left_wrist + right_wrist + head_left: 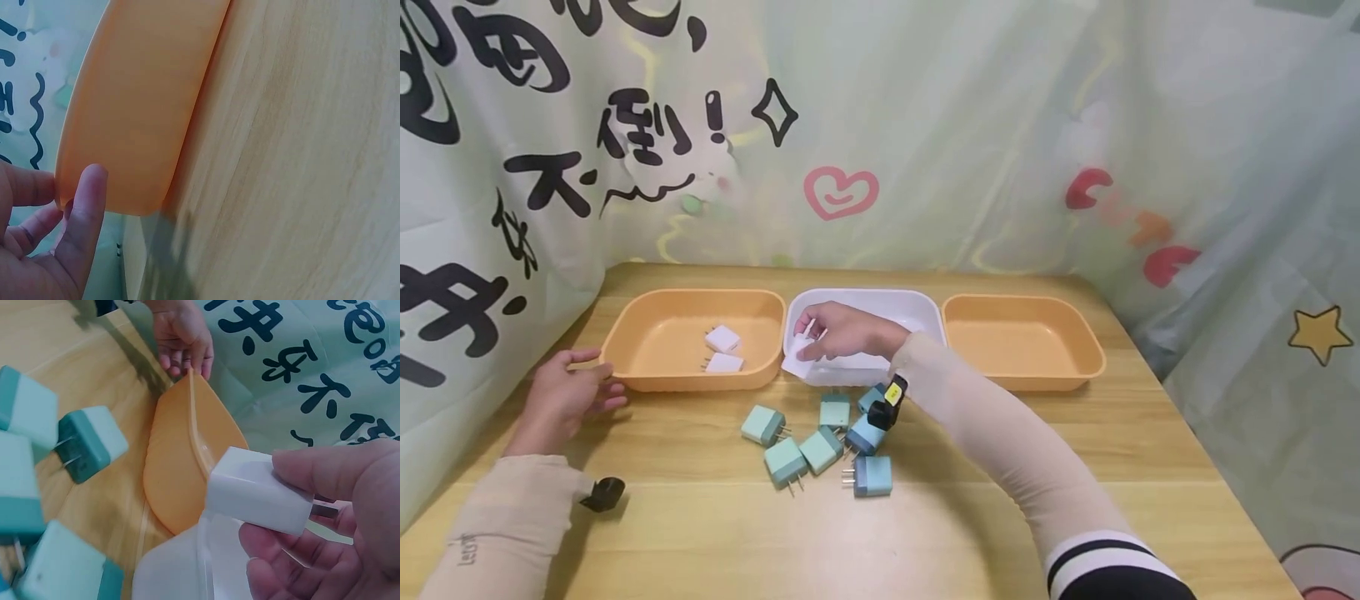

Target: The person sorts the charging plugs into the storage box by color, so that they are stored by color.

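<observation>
My right hand [842,329] pinches a white plug-in charger [259,487] between thumb and fingers, its metal prongs turned toward the palm. It holds the charger over the left end of the white tray [917,304]. At the far left, my left hand [565,392] grips the near left corner of an orange tray [692,382], with fingers on its rim and outer wall. Inside that tray lie two white chargers, one farther back [722,338] and one nearer [724,363].
A second orange tray [1022,383] stands right of the white one. Several two-tone chargers, such as a green one [785,461] and a blue one [874,477], lie loose on the wooden table [730,533] before the trays. A printed curtain [940,150] hangs behind.
</observation>
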Available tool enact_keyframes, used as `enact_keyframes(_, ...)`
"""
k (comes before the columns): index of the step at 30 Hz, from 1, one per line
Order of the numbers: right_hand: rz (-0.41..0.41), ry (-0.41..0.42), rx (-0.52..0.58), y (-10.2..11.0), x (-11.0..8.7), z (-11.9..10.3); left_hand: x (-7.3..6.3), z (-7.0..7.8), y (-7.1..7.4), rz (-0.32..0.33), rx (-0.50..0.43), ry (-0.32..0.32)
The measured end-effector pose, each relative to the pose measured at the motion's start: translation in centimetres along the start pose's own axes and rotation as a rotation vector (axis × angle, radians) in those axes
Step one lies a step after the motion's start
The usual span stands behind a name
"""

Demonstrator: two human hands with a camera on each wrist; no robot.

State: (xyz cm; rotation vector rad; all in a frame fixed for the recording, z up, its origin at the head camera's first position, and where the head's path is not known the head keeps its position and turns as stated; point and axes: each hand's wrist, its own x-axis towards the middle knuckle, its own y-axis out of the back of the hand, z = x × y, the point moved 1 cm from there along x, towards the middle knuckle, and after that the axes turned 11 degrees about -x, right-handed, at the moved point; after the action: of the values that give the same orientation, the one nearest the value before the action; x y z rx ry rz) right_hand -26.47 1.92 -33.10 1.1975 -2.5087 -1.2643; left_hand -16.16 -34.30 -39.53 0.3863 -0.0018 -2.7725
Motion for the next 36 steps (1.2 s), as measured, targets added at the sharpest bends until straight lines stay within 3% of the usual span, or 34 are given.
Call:
enact_keyframes(8, 0.073, -0.083, 0.259, -0.8, 3.1, -0.6, 0.0, -0.1, 0.0, 0.012, 0.017, 0.001)
enact_keyframes(14, 0.104, -0.091, 0.359, -1.7, 5.1, -0.9, -0.1, -0.2, 0.0, 0.004, 0.010, -0.003)
enact_keyframes(28, 0.157, -0.115, 0.389, -2.9, 8.2, -2.7, -0.3, -0.1, 0.0, 0.001, -0.012, -0.014)
enact_keyframes(36, 0.186, -0.090, 0.270, -3.1, 9.1, -3.6, -0.2, -0.2, -0.2, 0.006, -0.001, -0.015)
